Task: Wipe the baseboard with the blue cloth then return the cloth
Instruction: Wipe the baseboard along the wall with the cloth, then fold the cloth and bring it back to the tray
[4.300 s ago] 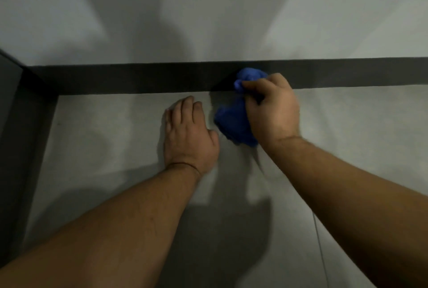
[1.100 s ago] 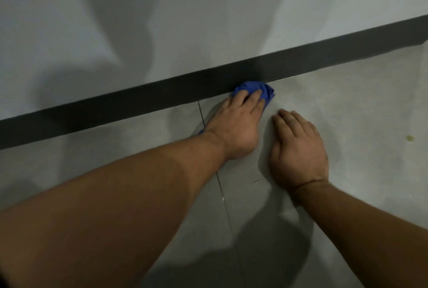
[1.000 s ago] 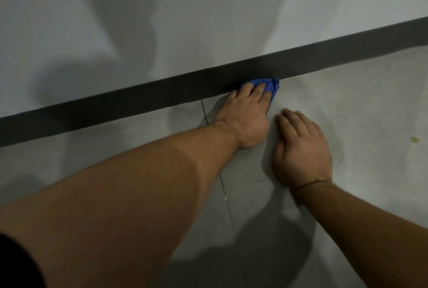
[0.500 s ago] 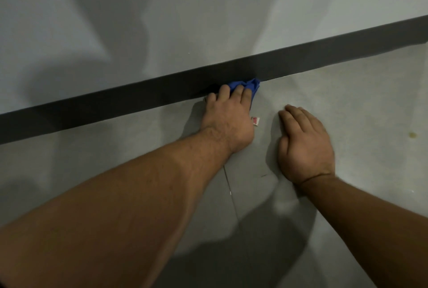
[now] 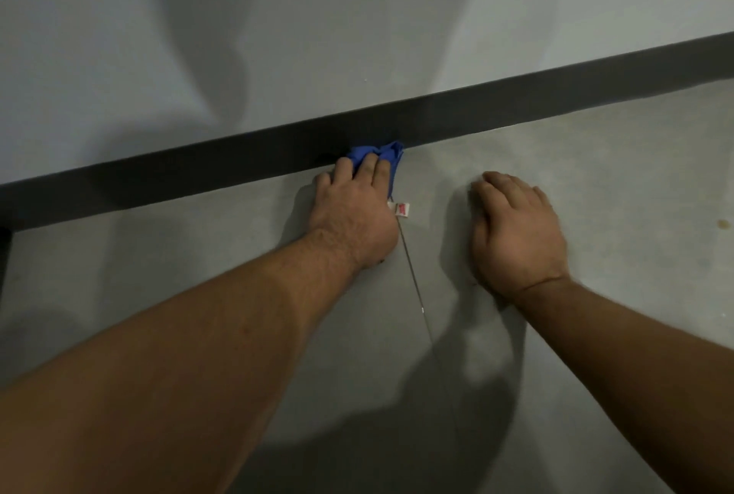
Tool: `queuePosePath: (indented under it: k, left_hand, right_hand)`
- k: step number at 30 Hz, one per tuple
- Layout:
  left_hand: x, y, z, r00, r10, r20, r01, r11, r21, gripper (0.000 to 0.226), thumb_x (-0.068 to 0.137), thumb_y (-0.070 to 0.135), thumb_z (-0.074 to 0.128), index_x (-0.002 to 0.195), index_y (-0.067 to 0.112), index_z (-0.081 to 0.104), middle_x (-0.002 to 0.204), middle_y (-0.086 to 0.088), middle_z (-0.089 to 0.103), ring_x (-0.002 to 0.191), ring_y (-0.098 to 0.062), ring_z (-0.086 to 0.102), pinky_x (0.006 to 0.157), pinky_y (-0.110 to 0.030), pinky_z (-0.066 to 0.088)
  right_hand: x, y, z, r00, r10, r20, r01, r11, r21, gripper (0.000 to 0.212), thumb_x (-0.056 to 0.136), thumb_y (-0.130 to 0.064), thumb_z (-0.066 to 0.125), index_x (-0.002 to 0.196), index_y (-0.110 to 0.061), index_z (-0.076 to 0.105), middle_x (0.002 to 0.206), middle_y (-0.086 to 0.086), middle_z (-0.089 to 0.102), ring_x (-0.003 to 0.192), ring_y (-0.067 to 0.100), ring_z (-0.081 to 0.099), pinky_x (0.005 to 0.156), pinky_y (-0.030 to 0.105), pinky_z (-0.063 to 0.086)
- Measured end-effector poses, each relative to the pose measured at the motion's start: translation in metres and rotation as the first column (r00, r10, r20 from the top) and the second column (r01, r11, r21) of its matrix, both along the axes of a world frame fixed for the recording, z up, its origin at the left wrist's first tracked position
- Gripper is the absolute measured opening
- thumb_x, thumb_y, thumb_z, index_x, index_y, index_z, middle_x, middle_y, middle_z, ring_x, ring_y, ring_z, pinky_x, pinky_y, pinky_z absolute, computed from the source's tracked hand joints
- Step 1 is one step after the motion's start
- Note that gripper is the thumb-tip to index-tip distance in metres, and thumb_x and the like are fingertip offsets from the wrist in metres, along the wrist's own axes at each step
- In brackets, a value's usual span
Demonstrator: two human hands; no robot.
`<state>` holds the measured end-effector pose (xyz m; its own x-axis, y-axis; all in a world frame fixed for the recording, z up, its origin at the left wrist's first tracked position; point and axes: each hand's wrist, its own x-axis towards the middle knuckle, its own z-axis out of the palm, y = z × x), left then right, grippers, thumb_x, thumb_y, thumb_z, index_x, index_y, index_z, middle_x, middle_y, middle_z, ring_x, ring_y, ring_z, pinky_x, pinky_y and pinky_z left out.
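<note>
Grey floor [image 5: 595, 183]; dark baseboard [image 5: 516, 104]; possibly tiled.

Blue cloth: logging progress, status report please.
Left hand pressing blue cloth against baseboard. Right hand flat on floor, empty. Nothing blocking.

Your cloth [image 5: 381, 154] is bright blue, one plain colour with no pattern. A small tag [image 5: 402, 210] on it is white with a bit of red print; the print is too small to read. The baseboard [image 5: 556, 104] is dark grey, almost black, and plain. The wall [image 5: 357, 16] above it is pale grey with soft darker shadows. The floor [image 5: 595, 175] is plain mid grey, with one thin dark line [image 5: 415, 287] across it and a small yellow-brown spot [image 5: 723, 222] at the far right.
</note>
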<state>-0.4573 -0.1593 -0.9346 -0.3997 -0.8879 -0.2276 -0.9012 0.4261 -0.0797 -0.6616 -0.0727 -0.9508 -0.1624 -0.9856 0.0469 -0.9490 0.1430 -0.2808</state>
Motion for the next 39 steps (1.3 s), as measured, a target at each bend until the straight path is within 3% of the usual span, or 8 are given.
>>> queuePosePath:
  k: [6, 14, 26, 28, 31, 34, 36, 39]
  left_hand:
    - [0.05, 0.005, 0.001, 0.995, 0.1, -0.001, -0.1, 0.995, 0.007, 0.078, 0.096, 0.046, 0.043, 0.162, 0.018, 0.013, 0.168, -0.007, 0.025, 0.137, -0.036, 0.035, 0.11, -0.053, 0.038]
    - [0.105, 0.009, 0.002, 0.977, 0.211, 0.021, -0.212, 0.976, 0.049, 0.081, 0.094, 0.043, 0.046, 0.163, 0.02, 0.01, 0.171, -0.003, 0.019, 0.143, -0.036, 0.031, 0.116, -0.054, 0.034]
    - [0.157, 0.022, 0.007, 0.948, 0.303, -0.1, -0.287, 0.946, 0.149, 0.081, 0.095, 0.06, 0.041, 0.163, 0.025, 0.016, 0.173, 0.003, 0.016, 0.15, -0.033, 0.022, 0.123, -0.052, 0.027]
    - [0.156, 0.018, 0.011, 0.811, 0.458, -0.363, -0.393, 0.887, 0.242, 0.063, 0.096, 0.052, 0.05, 0.153, 0.026, 0.044, 0.163, 0.002, 0.04, 0.145, -0.03, 0.034, 0.119, -0.045, 0.034]
    - [0.161, 0.013, 0.014, 0.414, 0.617, -0.669, -0.666, 0.707, 0.239, 0.029, 0.093, 0.032, 0.066, 0.119, 0.02, 0.068, 0.129, -0.006, 0.062, 0.118, -0.028, 0.06, 0.093, -0.035, 0.05]
    - [0.171, 0.006, 0.016, 0.37, 0.837, -0.403, -0.804, 0.506, 0.312, 0.047, 0.085, 0.048, 0.075, 0.113, 0.013, 0.064, 0.122, -0.011, 0.061, 0.108, -0.032, 0.062, 0.079, -0.038, 0.052]
    - [0.173, 0.001, 0.017, 0.375, 0.889, -0.263, -0.782, 0.456, 0.425, 0.038, 0.089, 0.048, 0.072, 0.098, 0.013, 0.061, 0.11, -0.012, 0.066, 0.091, -0.029, 0.062, 0.073, -0.036, 0.047]
    - [0.173, -0.002, 0.02, 0.297, 0.825, -0.48, -0.673, 0.538, 0.508, 0.017, 0.091, 0.023, 0.069, 0.082, 0.019, 0.054, 0.095, -0.009, 0.065, 0.087, -0.029, 0.061, 0.073, -0.033, 0.048]
  right_hand:
    - [0.091, -0.023, 0.013, 0.979, 0.197, 0.059, -0.2, 0.979, 0.047, 0.042, 0.099, -0.029, 0.051, 0.14, -0.021, 0.058, 0.141, 0.003, 0.059, 0.13, 0.022, 0.051, 0.11, 0.037, 0.04]
    - [0.131, -0.025, 0.01, 0.982, 0.187, 0.022, -0.187, 0.961, 0.206, 0.05, 0.099, -0.03, 0.052, 0.149, -0.026, 0.047, 0.153, -0.002, 0.048, 0.14, 0.021, 0.042, 0.114, 0.04, 0.036]
    - [0.132, -0.01, 0.013, 0.98, 0.177, 0.089, -0.193, 0.952, 0.237, 0.053, 0.104, -0.032, 0.044, 0.156, -0.027, 0.036, 0.161, -0.005, 0.037, 0.148, 0.019, 0.032, 0.121, 0.042, 0.03]
    - [0.133, -0.01, 0.014, 0.981, 0.169, 0.096, -0.188, 0.951, 0.244, 0.053, 0.104, -0.031, 0.045, 0.156, -0.027, 0.036, 0.161, -0.004, 0.036, 0.148, 0.019, 0.031, 0.121, 0.044, 0.03]
    - [0.136, -0.011, 0.013, 0.983, 0.158, 0.093, -0.177, 0.953, 0.247, 0.053, 0.102, -0.029, 0.048, 0.154, -0.026, 0.039, 0.159, -0.003, 0.04, 0.146, 0.021, 0.035, 0.12, 0.043, 0.031]
    - [0.138, -0.014, 0.015, 0.985, 0.128, 0.119, -0.155, 0.953, 0.261, 0.052, 0.101, -0.027, 0.05, 0.153, -0.026, 0.041, 0.157, -0.003, 0.042, 0.144, 0.021, 0.038, 0.118, 0.044, 0.033]
    - [0.138, -0.016, 0.017, 0.983, 0.12, 0.136, -0.154, 0.948, 0.277, 0.053, 0.1, -0.025, 0.051, 0.152, -0.027, 0.041, 0.155, -0.004, 0.044, 0.143, 0.02, 0.04, 0.116, 0.044, 0.035]
    - [0.135, -0.02, 0.027, 0.979, 0.129, 0.16, -0.175, 0.93, 0.323, 0.054, 0.099, -0.023, 0.053, 0.152, -0.028, 0.041, 0.155, -0.005, 0.044, 0.14, 0.02, 0.043, 0.114, 0.044, 0.04]
